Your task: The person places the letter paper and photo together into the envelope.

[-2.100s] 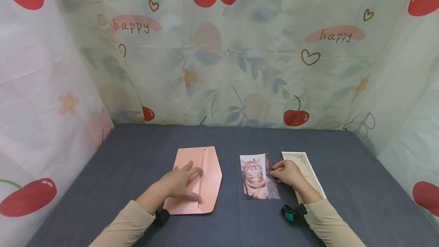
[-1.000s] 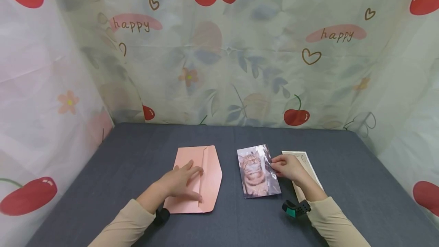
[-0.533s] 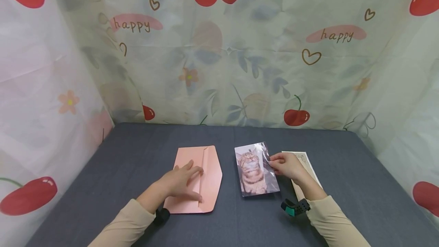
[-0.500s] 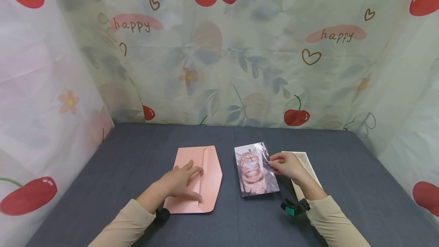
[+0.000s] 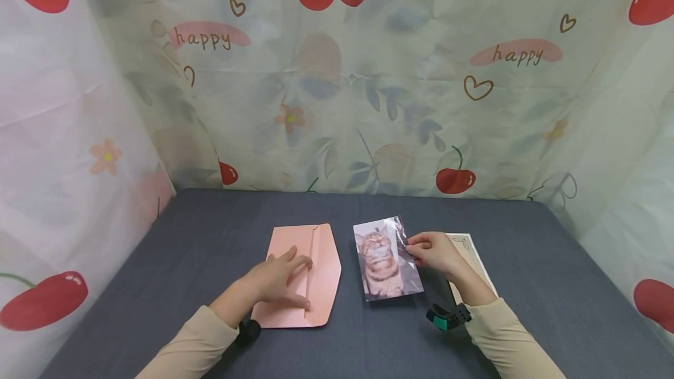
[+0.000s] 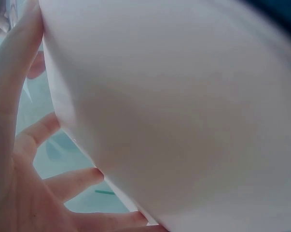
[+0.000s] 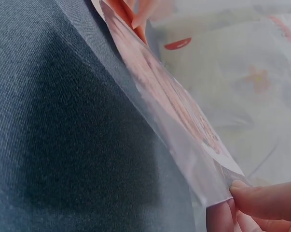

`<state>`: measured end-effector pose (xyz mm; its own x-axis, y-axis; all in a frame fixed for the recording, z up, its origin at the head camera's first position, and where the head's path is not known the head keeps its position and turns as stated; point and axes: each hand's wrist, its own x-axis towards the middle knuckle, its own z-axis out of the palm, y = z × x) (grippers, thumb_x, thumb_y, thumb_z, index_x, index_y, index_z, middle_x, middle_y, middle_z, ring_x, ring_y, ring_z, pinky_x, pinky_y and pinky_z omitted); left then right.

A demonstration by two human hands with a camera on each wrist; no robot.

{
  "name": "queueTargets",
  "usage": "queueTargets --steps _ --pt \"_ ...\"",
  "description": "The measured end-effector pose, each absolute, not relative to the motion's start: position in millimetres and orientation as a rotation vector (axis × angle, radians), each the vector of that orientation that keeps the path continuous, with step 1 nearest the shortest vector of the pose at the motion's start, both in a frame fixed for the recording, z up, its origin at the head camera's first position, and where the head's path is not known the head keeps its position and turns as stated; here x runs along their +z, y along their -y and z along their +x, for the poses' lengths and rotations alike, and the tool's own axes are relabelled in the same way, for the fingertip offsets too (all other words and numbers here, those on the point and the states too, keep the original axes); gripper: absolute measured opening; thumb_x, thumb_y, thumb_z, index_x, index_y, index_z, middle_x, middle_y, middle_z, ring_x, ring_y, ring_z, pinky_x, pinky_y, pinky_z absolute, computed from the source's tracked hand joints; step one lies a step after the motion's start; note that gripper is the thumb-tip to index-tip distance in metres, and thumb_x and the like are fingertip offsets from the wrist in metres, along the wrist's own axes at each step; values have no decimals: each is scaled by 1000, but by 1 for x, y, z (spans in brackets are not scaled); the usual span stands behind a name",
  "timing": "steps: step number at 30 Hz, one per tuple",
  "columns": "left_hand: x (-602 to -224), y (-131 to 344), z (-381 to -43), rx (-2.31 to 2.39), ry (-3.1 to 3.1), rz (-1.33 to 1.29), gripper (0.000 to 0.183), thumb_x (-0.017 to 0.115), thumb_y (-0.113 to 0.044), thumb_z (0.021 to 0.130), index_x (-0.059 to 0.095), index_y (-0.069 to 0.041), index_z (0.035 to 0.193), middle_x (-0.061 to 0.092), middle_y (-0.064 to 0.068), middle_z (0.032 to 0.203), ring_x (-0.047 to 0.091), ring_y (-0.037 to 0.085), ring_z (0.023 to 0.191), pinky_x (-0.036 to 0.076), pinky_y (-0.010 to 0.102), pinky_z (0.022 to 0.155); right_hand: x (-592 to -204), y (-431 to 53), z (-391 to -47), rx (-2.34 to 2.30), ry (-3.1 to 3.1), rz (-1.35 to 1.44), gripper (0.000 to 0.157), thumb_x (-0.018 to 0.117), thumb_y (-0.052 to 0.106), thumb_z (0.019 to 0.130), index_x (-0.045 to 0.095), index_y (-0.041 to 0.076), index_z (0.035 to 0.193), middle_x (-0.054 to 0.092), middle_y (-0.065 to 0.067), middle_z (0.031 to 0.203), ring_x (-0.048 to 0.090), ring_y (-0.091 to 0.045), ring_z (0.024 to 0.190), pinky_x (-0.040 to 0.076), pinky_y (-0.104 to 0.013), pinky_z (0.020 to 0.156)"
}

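Observation:
A pink envelope [image 5: 325, 276] lies on the table with its pointed flap toward the right. My left hand [image 5: 276, 279] rests on it, fingers and thumb spread; in the left wrist view the fingertips touch the pale envelope [image 6: 184, 121] along its edge. Right of the envelope is a glossy cat photo [image 5: 380, 265], picture side up and slightly turned. My right hand [image 5: 434, 250] pinches its right edge. The right wrist view shows the thumb [image 7: 266, 199] on top and fingers beneath, with the photo [image 7: 169, 108] tilted up off the dark cloth.
A cream card with a dark ornamental corner [image 5: 476, 262] lies under the right forearm, partly hidden. A black wrist camera [image 5: 447, 317] hangs below the right wrist. Dark grey cloth [image 5: 363, 355] covers the table, and a cherry-patterned curtain [image 5: 337, 104] encloses it.
The right hand has lifted the cat photo's edge and carried it left toward the envelope, turning it slightly counterclockwise. More of the gap beside the cream card shows. The left hand and envelope stay put.

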<state>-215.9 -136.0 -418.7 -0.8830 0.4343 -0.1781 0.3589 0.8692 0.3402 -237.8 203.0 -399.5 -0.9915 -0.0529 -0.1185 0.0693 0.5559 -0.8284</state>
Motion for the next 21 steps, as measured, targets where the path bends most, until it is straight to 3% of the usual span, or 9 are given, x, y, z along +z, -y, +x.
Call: queueTargets --steps 21 --pt "-417 135 -215 442 -2792 588 76 74 -65 62 47 -32 124 28 19 152 42 50 126 30 64 104 -400 -185 -240 -1451 -2623 -67 23 62 3 87 61 -11 105 69 -16 85 58 -7 62 54 -23 58"
